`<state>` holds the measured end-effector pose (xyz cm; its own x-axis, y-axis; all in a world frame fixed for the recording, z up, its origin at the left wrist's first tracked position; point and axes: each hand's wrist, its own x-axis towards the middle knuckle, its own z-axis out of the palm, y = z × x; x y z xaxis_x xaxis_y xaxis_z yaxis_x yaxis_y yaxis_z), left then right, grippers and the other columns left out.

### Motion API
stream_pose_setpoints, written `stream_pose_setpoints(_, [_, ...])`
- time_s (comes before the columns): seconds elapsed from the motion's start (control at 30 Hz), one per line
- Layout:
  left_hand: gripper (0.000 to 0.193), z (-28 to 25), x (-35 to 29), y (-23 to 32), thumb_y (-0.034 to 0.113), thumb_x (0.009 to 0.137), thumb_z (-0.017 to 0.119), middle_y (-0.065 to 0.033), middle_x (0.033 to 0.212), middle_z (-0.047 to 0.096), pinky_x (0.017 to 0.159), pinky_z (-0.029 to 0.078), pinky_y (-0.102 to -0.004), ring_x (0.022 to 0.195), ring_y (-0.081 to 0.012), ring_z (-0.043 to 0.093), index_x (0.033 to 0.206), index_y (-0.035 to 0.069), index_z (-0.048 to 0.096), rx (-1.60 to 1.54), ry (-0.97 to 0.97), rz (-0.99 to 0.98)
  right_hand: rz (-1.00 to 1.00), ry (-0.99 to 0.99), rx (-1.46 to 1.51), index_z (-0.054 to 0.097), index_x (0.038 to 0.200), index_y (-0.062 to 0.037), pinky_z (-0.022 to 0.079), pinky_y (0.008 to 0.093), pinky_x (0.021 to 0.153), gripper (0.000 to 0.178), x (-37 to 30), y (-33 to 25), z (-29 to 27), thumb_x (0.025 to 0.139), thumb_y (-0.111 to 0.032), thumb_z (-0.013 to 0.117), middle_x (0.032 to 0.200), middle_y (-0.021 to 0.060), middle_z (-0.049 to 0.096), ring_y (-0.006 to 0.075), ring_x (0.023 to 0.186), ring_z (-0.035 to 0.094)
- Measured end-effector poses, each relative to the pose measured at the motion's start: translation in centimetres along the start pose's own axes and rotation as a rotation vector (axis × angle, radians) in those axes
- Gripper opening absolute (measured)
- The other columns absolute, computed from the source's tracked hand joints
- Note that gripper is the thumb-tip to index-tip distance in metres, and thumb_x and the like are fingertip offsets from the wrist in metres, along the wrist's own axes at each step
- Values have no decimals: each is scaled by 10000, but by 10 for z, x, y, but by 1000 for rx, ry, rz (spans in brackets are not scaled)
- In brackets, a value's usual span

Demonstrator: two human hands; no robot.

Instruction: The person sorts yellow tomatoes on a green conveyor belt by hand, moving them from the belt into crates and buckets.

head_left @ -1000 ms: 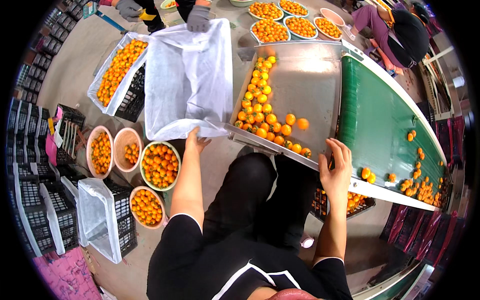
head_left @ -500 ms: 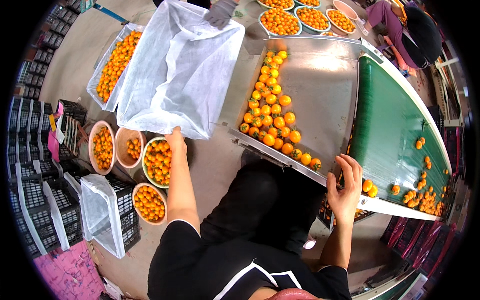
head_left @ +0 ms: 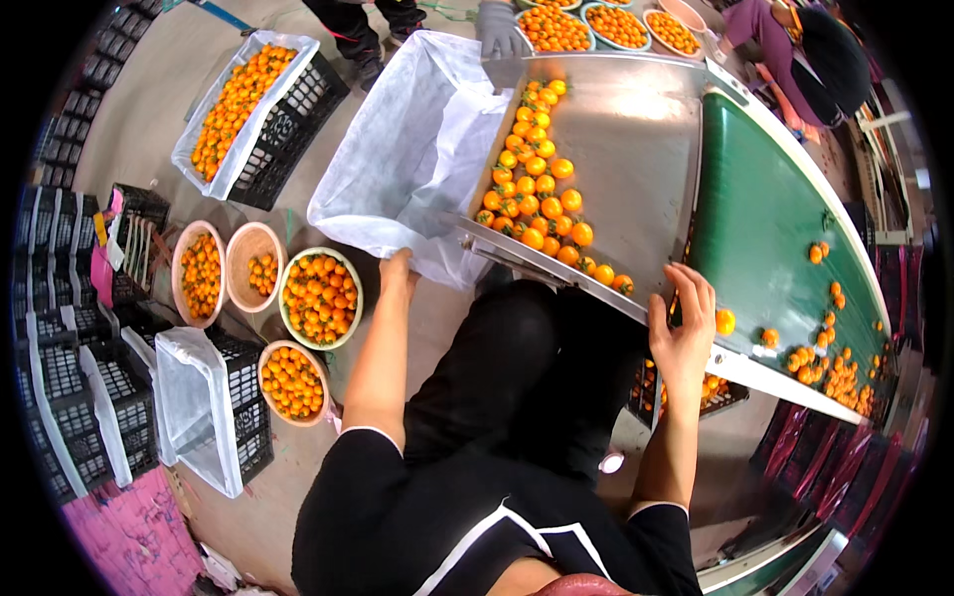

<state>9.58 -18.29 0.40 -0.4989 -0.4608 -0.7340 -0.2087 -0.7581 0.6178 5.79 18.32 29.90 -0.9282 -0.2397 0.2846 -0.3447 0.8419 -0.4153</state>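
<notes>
My left hand (head_left: 397,270) is closed on the near rim of an empty crate (head_left: 393,149) with a white cloth liner. The crate's far right corner sits at the left end of a metal chute tray (head_left: 621,149), partly hidden under its edge. A co-worker's grey-gloved hand (head_left: 500,30) is by that far end. Orange cherry tomatoes (head_left: 537,184) lie along the tray's left side. At the tray's near right corner rests my right hand (head_left: 684,323), thumb apart from the fingers, with nothing visible in it. Beside it runs a green conveyor belt (head_left: 760,228).
A filled lined crate (head_left: 283,119) stands at the far left. Tubs of tomatoes (head_left: 320,298) sit left of my arm, near an empty lined crate (head_left: 204,402) and stacked black crates (head_left: 75,377). More basins (head_left: 556,28) stand ahead. Another person (head_left: 795,60) crouches at the far right.
The empty lined crate has moved right and down against the chute tray, with my left hand and the gloved hand on it. The filled crate behind now shows more. My right hand has barely moved.
</notes>
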Motion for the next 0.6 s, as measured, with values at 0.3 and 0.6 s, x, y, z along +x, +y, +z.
stream_pose_setpoints(0.3, [486,-15,13,-16,32,833,548,-175,1237,538,909,493,-576,1126,-384,555,1308,1,447,-94,-53,-34,-68,122,134,652,1015,-5,477,395,916,248,0,-3,-7,769,-11,675,1054,131,650,324,1046,592])
stream_pose_setpoints(0.6, [402,43,-90,54,32,848,594,-122,1178,616,929,460,-339,1066,-234,587,1248,33,564,939,-18,1134,10,191,39,651,1082,-18,417,442,1004,309,-30,57,-65,774,12,642,1158,138,623,356,1142,540])
